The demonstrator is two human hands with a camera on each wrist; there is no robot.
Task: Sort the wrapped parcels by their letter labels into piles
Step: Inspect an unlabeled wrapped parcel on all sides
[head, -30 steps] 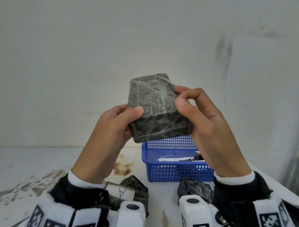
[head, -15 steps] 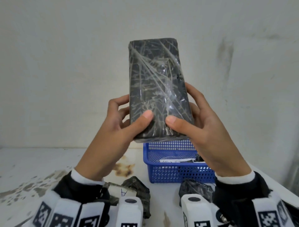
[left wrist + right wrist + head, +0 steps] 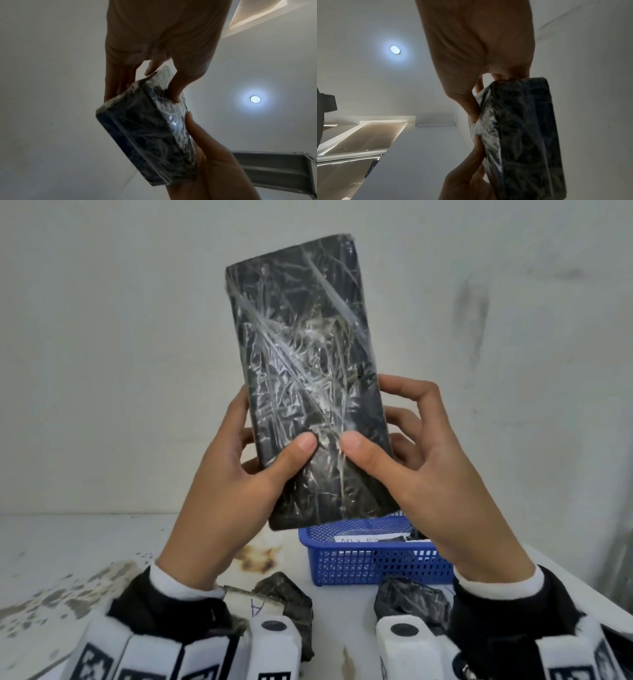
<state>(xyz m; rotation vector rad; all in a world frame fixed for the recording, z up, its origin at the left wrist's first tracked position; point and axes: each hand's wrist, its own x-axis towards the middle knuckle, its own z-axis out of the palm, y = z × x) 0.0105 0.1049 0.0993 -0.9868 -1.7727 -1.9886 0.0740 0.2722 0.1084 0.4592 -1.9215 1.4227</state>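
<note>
A flat black parcel (image 3: 305, 378) wrapped in crinkled clear film stands upright in front of me, its broad face toward the head camera with no letter label showing. My left hand (image 3: 246, 470) grips its lower left edge, thumb on the front and fingers behind. My right hand (image 3: 404, 460) grips the lower right edge the same way. The parcel (image 3: 147, 128) shows edge-on in the left wrist view, and the parcel (image 3: 522, 135) also fills the right wrist view. On the table below, a parcel labelled A (image 3: 270, 601) lies at the left and another dark parcel (image 3: 411, 601) at the right.
A blue mesh basket (image 3: 370, 563) holding a white paper slip and dark parcels stands on the white table (image 3: 68, 556) behind my hands, close to the wall. Rust stains (image 3: 257, 556) mark the tabletop. A grey metal shelf frame (image 3: 274, 169) shows at the right.
Both hands have tipped the parcel up from lying end-on to standing upright and raised it, and its broad face now points at me. The thumbs slid onto the front.
</note>
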